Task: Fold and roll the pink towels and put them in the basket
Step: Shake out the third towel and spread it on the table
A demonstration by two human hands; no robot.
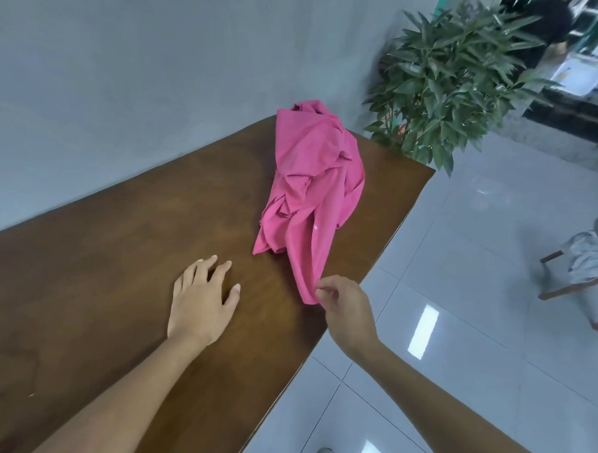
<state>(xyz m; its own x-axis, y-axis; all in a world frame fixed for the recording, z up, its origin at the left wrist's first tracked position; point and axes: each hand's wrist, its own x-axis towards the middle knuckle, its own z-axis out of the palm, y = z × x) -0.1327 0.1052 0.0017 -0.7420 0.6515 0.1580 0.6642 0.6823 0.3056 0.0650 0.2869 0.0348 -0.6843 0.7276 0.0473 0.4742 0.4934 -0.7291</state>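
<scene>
My right hand (345, 304) has a tight grip on the near corner of the crumpled pink cloth towels (314, 188), pinching it between thumb and finger, I think to pull one free. My left hand (201, 299), at nine o'clock from it, rests spread flat on the brown wooden desk (104, 269). The pile lies toward twelve o'clock, near the desk's far edge. I see no basket.

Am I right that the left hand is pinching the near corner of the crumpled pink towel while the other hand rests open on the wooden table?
Not quite: the head view shows the right hand pinching the pink towel; the left hand is the open one on the wooden table.
</scene>
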